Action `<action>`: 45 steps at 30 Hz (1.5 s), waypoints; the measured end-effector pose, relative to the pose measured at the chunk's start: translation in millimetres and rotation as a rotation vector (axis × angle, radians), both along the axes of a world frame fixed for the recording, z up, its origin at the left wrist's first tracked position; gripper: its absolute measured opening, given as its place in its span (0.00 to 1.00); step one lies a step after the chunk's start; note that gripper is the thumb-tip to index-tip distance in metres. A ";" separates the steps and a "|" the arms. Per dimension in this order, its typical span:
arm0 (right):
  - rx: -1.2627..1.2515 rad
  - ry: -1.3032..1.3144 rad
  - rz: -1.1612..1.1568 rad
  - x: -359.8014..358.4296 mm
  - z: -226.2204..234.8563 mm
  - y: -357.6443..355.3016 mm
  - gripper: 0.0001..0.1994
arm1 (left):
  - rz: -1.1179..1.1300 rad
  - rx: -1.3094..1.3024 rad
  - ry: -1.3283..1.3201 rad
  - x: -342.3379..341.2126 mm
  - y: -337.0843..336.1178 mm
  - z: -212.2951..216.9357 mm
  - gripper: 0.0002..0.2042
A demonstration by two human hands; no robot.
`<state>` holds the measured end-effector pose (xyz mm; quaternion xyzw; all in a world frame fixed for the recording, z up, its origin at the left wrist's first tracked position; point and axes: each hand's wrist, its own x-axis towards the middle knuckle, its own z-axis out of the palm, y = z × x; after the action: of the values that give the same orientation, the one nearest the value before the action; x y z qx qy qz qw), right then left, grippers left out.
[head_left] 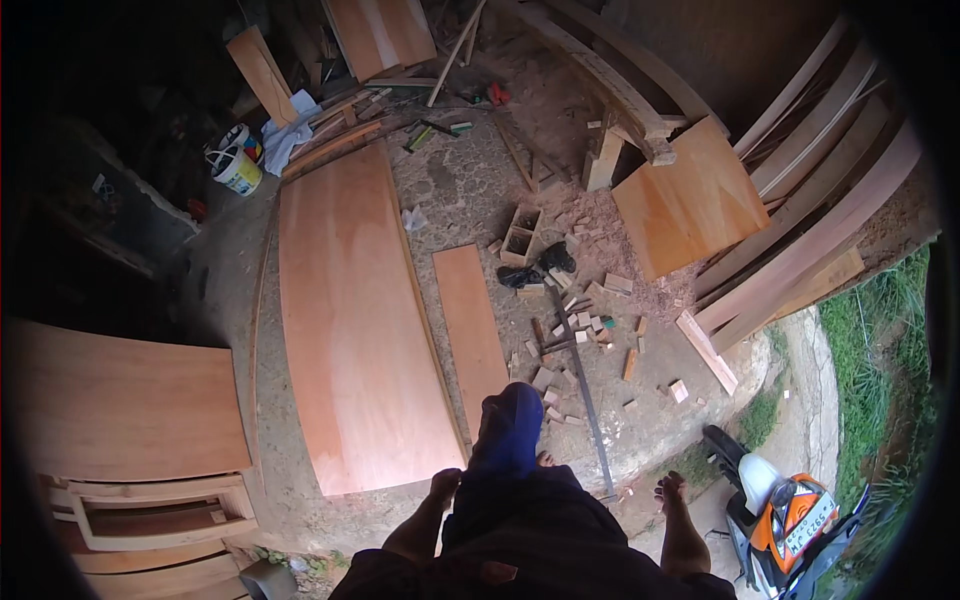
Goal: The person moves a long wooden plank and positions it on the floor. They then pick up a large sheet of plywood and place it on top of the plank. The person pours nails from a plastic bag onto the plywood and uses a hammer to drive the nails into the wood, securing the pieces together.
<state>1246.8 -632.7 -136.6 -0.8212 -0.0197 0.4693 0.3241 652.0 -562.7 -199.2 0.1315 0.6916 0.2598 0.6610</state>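
My left hand [444, 487] hangs beside my thigh, close to the near end of a long plywood panel [350, 310] that lies on the floor. Its fingers are too small and dark to make out. On the other side, my right hand [671, 491] is held away from my body, fingers loosely bent and apart, with nothing in it. A narrower plywood strip [470, 325] lies ahead of my raised knee [508, 425]. To its right a long dark bar [582, 390] stretches across the floor among several wood offcuts [580, 320].
An orange motorbike [790, 515] stands at the near right. Boards [830, 220] lean at the right, near a plywood sheet [690, 200]. A wooden box [521, 235] and black shoes [540, 267] lie ahead. Buckets [237, 170] stand far left; a wooden frame [160, 510] is near left.
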 end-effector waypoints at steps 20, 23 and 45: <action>0.074 -0.062 0.751 -107.3 -18.7 615.1 0.13 | 0.479 0.360 -0.085 -32.3 567.8 52.9 0.22; 0.283 -0.258 0.988 -80.1 -66.5 702.3 0.11 | 0.553 0.389 -0.078 -46.4 649.7 58.0 0.21; -0.020 -0.261 1.916 -534.4 20.1 1609.5 0.22 | 1.473 -0.191 -0.228 51.3 950.6 -56.4 0.17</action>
<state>712.3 976.8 -116.4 -0.5051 -0.7128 0.4399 -0.2078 703.2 387.8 -255.5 -0.4507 0.5476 0.5858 0.3922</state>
